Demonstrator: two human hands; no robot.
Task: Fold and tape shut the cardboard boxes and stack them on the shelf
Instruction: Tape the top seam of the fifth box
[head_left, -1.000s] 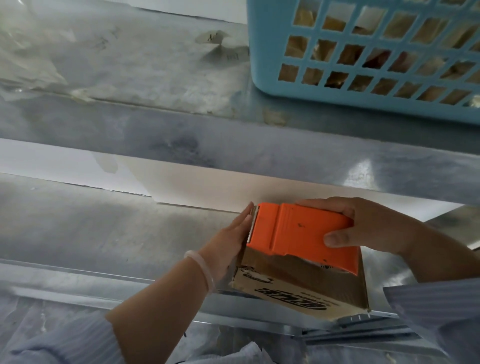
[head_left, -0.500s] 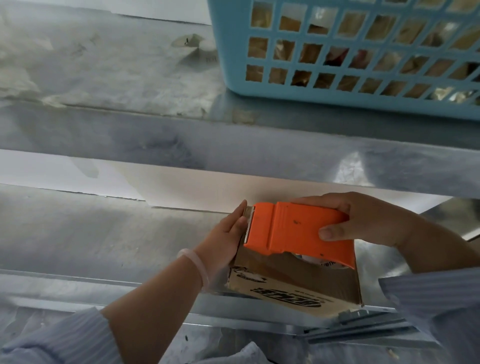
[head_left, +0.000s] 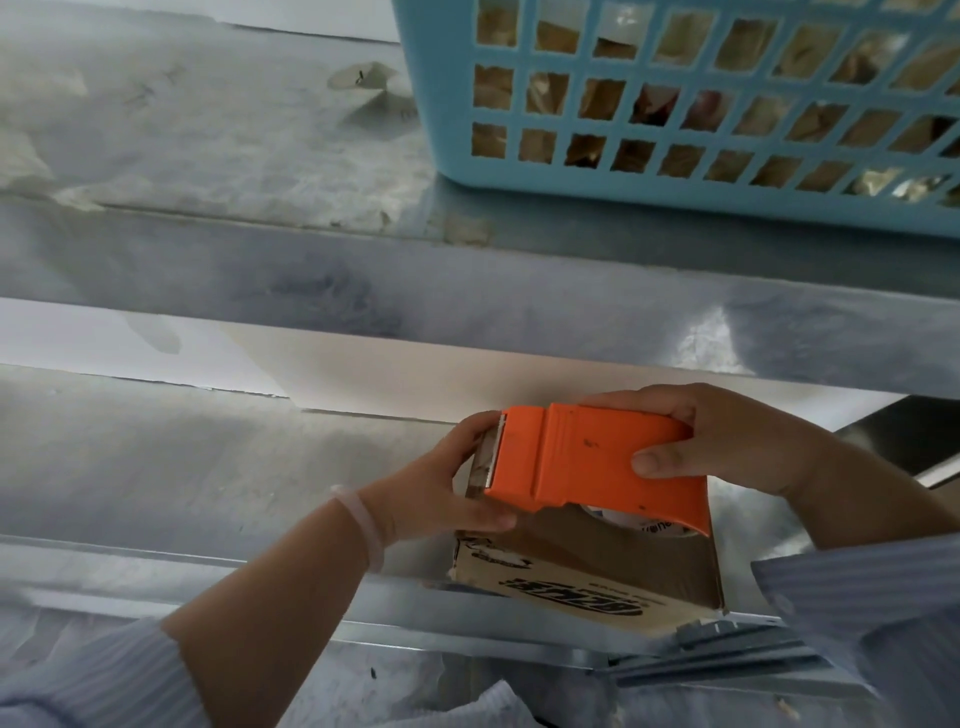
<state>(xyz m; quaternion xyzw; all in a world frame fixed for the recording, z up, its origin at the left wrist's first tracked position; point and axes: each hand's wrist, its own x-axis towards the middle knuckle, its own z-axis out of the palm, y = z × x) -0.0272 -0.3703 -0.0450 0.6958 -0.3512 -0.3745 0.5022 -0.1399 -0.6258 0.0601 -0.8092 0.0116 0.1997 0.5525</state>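
- Since the earlier frames, the left hand (head_left: 441, 483) has been changed from lying flat against the left end of the cardboard box (head_left: 587, 566) to gripping it, with the thumb curled across the near face and the fingers wrapped over the far edge; a pale bracelet (head_left: 363, 525) is worn on that wrist.
- The box is seated at the front edge of the lower metal shelf (head_left: 156, 467), printed side toward the camera.
- An orange tape dispenser (head_left: 587, 462) is held on top of the box, blade end beside the left fingers.
- The right hand (head_left: 737, 441) is clasped round the dispenser's rear, thumb on the near side, fingers curled over the far side.
- A blue basket (head_left: 675, 197) is set on the upper shelf.
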